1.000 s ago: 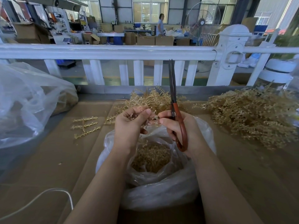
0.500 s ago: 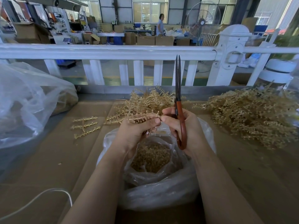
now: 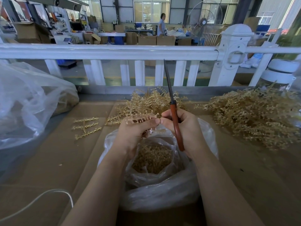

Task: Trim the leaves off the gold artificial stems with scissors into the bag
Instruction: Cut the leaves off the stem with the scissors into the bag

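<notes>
**Stem held over the bag, scissors parked upright**

Workshop floor beyond a white railing (image 3: 107, 52), cartons and a standing fan (image 3: 204, 22) in the distance; in front, a bench covered in brown cardboard (image 3: 48, 160). Clear plastic bag (image 3: 162, 193) at centre near edge, mouth open, partly filled with gold trimmings; heap of gold artificial stems (image 3: 254, 118) to the right, smaller heap (image 3: 151, 101) behind the hands, a few stripped stems (image 3: 86, 126) lying flat to the left; second, larger clear bag (image 3: 32, 101) at far left; white cord (image 3: 40, 198) at lower left.

Left hand (image 3: 135, 132) above the bag mouth, fingers curled, pinching a short gold stem (image 3: 140, 117) between thumb and fingertips. Right hand (image 3: 184, 128) wrapped round the red handles of the scissors (image 3: 172, 111), blades together and pointing up, not at the stem; forefinger and thumb tip touching the stem end beside the left thumb.

Step in hand, as judged: seating the stem before the cut. Best done by keeping the stem directly over the bag opening; gripping low on the bare stalk, clear of the blade path; tipping the blades down only once the hold is firm; cutting close to the stalk so that leaves drop inside, not on the cardboard.
</notes>
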